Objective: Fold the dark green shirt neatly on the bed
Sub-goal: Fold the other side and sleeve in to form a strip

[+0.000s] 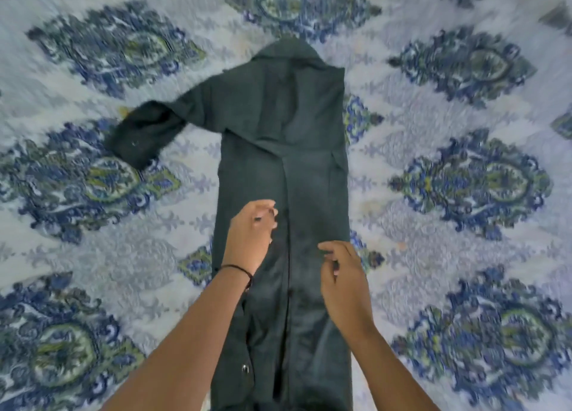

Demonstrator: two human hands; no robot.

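While flat on bed (433,243), shirt (284,126) beneath fingers (335,246)

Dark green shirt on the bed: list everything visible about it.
The dark green shirt is matte, woven-looking cloth, lying flat and lengthwise on the patterned bedspread, collar at the far end. Its sides look folded inward into a narrow strip, edges meeting along a centre line. One sleeve sticks out to the left. A small shiny button shows near the bottom. The left hand and right hand are over its lower middle; whether they pinch it is unclear.
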